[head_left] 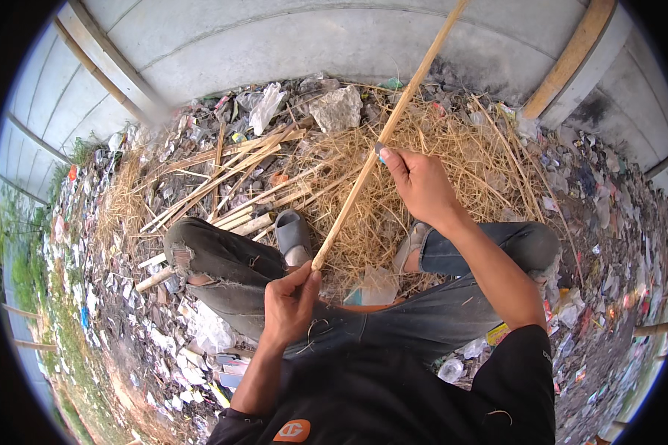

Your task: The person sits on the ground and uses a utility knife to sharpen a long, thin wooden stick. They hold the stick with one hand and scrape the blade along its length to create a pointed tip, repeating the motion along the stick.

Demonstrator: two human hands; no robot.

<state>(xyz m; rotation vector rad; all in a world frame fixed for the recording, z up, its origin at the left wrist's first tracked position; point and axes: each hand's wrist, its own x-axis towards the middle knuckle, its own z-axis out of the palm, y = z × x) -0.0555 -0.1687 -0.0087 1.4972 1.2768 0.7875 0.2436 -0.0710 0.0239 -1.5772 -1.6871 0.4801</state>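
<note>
A long, pale bamboo strip (348, 207) slants from my lap up toward the wall, its far end running out of view. My left hand (289, 304) is closed on the near end, pinching it between thumb and fingers. Further up the strip, my right hand (427, 187) is closed in a fist at its right side. A small dark piece (379, 147) shows past the right thumb and lies across the strip; most of it is hidden, so its kind is unclear. Curly bamboo shavings (371, 231) cover the ground below the strip, between my feet.
Several split bamboo strips (223, 178) lie at the left beyond my knee. A pale stone block (336, 109) sits near the grey panel wall (334, 44). A bamboo post (571, 59) leans at the far right. Plastic litter (208, 326) spreads over the ground around my crossed legs.
</note>
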